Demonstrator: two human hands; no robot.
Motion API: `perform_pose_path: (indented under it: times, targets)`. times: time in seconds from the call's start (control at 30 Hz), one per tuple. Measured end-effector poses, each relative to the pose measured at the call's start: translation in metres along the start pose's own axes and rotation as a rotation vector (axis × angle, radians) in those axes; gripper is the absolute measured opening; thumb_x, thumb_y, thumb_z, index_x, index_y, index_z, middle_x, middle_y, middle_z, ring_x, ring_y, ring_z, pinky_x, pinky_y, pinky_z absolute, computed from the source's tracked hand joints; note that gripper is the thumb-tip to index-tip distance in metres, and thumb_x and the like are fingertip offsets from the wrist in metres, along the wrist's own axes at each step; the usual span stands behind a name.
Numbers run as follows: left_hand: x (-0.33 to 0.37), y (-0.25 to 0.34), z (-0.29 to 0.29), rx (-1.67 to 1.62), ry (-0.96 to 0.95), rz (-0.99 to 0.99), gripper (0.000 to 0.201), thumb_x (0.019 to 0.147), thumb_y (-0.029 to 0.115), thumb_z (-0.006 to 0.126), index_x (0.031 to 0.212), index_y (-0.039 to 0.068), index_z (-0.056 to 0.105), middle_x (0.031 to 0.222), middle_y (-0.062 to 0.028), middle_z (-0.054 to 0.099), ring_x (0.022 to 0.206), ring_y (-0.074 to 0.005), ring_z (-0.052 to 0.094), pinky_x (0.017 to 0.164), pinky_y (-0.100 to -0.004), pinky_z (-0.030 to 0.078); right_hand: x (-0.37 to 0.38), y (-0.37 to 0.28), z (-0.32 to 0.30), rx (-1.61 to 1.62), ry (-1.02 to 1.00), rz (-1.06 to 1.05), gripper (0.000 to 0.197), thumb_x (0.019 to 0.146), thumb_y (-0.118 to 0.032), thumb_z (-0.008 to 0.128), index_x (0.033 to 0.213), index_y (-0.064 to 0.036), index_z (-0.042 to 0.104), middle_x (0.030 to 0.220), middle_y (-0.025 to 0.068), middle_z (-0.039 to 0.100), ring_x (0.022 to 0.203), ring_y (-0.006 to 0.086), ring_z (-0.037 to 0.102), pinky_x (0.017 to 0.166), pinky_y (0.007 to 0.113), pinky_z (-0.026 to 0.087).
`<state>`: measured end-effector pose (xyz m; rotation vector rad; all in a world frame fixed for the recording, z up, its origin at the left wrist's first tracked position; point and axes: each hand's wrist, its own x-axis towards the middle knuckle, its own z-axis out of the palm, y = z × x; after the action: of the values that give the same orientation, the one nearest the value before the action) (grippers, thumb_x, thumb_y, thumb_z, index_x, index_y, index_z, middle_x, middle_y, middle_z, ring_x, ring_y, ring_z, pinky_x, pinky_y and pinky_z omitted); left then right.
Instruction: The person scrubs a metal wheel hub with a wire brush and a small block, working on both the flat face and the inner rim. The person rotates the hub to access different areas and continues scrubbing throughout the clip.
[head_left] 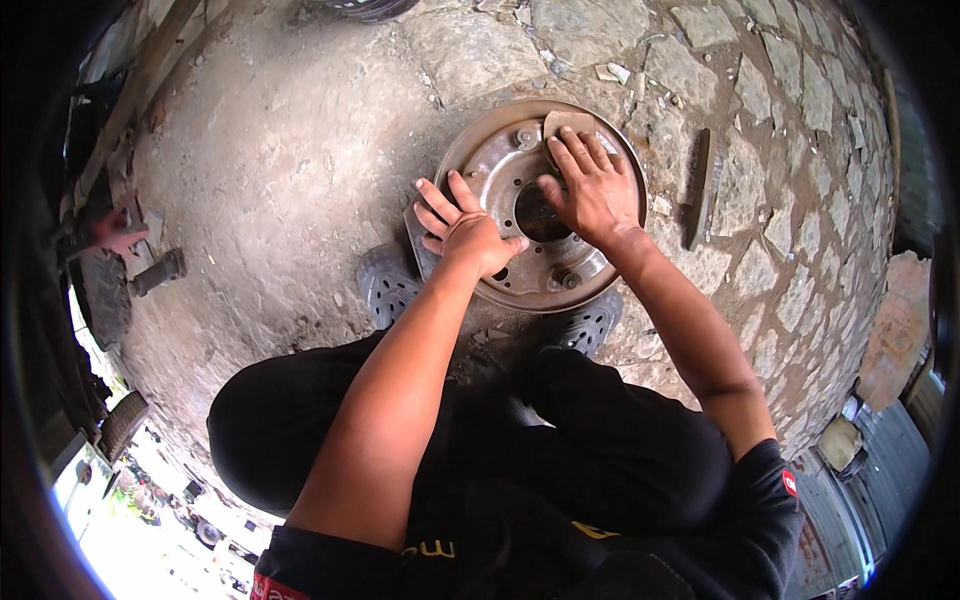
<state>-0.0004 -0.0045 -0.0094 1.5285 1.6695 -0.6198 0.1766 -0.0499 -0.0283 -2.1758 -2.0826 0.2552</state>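
A round, rusty brown metal plate (500, 165), which looks like a drum-brake backing plate, lies in front of my shoes. It has a raised rim, a large centre hole, several small bolt holes and round fittings. My left hand (462, 228) is spread on its left side, fingers apart and thumb reaching toward the centre. My right hand (596, 192) lies flat on the upper right, fingers stretched and thumb apart. Under its fingertips is a small brown sheet (568, 122) resembling sandpaper, partly hidden by the fingers.
A wire brush (702, 190) lies on the stone paving to the right. Grey clogs (388, 284) are on my feet, close below the plate. A dark round object (365, 8) sits at the far edge. Metal parts (120, 235) and a tyre (123, 422) line the left side.
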Motion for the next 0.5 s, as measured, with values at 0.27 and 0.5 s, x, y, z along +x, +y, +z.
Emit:
perform_pose_path:
  times: [0.27, 0.5]
  targets:
    - [-0.002, 0.003, -0.003, 0.012, -0.011, -0.005, 0.144, 0.072, 0.046, 0.088, 0.153, 0.008, -0.024, 0.153, -0.0301, -0.036, 0.147, -0.0520, -0.014, 0.116, -0.0660, 0.017, 0.013, -0.006, 0.013, -0.112, -0.100, 0.014, 0.056, 0.104, -0.042, 0.041, 0.153, -0.0150, 0.037, 0.160, 0.0081, 0.035, 0.149, 0.0287, 0.028, 0.117, 0.054, 0.024]
    - [-0.002, 0.002, -0.003, 0.007, -0.006, -0.002, 0.144, 0.071, 0.046, 0.088, 0.153, 0.008, -0.025, 0.153, -0.0298, -0.036, 0.148, -0.0517, -0.014, 0.117, -0.0652, 0.017, 0.000, -0.010, 0.023, -0.166, -0.091, -0.059, 0.056, 0.106, -0.038, 0.037, 0.153, -0.0080, 0.037, 0.160, 0.0102, 0.034, 0.151, 0.0263, 0.025, 0.122, 0.055, 0.014]
